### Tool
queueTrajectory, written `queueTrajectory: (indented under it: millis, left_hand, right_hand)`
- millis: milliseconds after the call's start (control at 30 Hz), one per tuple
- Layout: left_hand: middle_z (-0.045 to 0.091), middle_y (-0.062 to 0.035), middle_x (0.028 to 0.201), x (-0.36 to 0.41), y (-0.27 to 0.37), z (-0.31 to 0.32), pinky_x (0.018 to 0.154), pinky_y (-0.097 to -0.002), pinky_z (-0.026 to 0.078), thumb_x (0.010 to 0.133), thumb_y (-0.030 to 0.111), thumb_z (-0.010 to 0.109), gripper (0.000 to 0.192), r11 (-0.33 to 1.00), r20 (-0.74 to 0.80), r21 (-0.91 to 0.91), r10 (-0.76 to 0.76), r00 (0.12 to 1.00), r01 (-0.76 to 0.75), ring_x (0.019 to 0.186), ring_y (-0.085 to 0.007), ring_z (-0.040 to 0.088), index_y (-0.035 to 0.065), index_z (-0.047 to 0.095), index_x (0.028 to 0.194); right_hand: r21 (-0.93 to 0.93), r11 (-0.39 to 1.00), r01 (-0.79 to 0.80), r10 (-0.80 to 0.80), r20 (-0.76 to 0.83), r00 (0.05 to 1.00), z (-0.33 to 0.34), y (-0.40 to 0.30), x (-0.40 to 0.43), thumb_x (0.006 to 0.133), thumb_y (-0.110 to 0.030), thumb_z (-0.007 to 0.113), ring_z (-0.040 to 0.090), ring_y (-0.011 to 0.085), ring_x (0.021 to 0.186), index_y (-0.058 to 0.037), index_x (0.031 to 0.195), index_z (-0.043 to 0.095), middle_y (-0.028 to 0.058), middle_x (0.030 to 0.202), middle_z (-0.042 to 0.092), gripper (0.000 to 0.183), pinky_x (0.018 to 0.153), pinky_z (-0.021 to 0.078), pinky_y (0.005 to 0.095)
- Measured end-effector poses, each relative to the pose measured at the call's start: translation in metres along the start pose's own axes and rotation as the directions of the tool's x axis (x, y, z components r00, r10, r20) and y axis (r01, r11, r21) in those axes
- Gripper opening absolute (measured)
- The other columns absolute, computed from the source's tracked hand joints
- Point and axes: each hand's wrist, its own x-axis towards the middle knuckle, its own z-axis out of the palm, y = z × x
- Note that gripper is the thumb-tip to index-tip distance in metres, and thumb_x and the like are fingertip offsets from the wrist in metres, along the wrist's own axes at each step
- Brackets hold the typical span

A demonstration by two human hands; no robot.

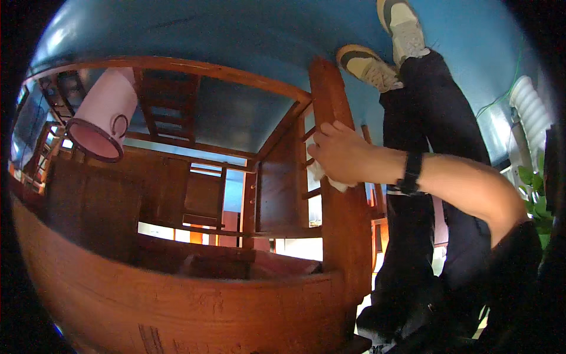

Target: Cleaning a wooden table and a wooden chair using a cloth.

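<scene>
My right hand [338,152], with a black band on its wrist, is closed around a crumpled white cloth [341,183]. The hand and cloth rest against a reddish-brown wooden post [347,230], part of a large wooden piece of furniture. A broad curved wooden board [199,305] joins the post at the lower end. Between the hand and my right elbow are my legs in dark trousers [442,115]. My left hand is out of view.
A pink bin with a dark rim [108,101] stands at the upper left, within the furniture's outline. My light shoes [369,66] are on the blue floor [265,26]. At the right are a white ribbed object [528,110], a green plant [537,194] and a thin green cord.
</scene>
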Motion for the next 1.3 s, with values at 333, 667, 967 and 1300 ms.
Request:
queueTrajectory:
  millis: [333,667,967,1300]
  left_hand:
    - [0.043,-0.0097,0.133,-0.008,-0.029,-0.032,0.100,-0.0375,0.038,0.093,0.018,0.047,0.040,0.964,-0.032,-0.265,-0.001,1.000,-0.007,0.116,-0.0226,0.046,0.0034,0.045,0.130]
    - [0.043,-0.0148,0.133,-0.044,-0.008,0.027,0.107,-0.0387,0.029,0.084,0.013,0.059,0.057,0.845,-0.255,-0.533,-0.121,0.959,-0.035,0.125,-0.0274,0.037,0.0055,0.040,0.137]
    - [0.025,-0.0213,0.147,-0.049,-0.022,0.018,0.112,-0.0437,0.025,0.073,0.013,0.067,0.074,0.929,-0.347,-0.359,-0.224,0.911,0.092,0.135,-0.0384,0.027,0.0134,0.037,0.141]
    - [0.022,-0.0218,0.149,-0.050,-0.004,0.002,0.109,-0.0446,0.030,0.069,0.019,0.072,0.081,0.897,-0.257,-0.373,-0.344,0.903,0.235,0.132,-0.0394,0.031,0.0142,0.034,0.142]
  right_hand:
    - [-0.056,0.927,0.370,-0.369,0.024,0.929,0.036,-0.101,-0.059,0.069,-0.019,0.070,0.052,0.0258,0.106,-0.0113,0.111,0.064,0.0057,0.111,0.059,0.043,0.084,0.0421,0.0399]
    - [-0.052,0.982,-0.179,0.178,-0.021,0.984,-0.062,-0.064,-0.156,0.080,-0.026,0.061,0.062,0.0294,0.075,-0.0034,0.076,0.065,0.0135,0.075,0.062,0.024,0.067,0.0519,0.0399]
    - [0.020,0.871,-0.490,0.472,-0.306,0.827,-0.217,-0.171,-0.309,0.080,-0.014,0.060,0.068,0.0205,0.071,-0.0035,0.080,0.066,0.0101,0.072,0.067,0.012,0.063,0.0527,0.0351]
    - [0.133,0.911,-0.391,0.396,-0.550,0.736,-0.310,-0.229,-0.354,0.076,-0.006,0.051,0.064,0.0175,0.072,-0.0064,0.088,0.067,0.0073,0.077,0.067,0.021,0.063,0.0500,0.0319]
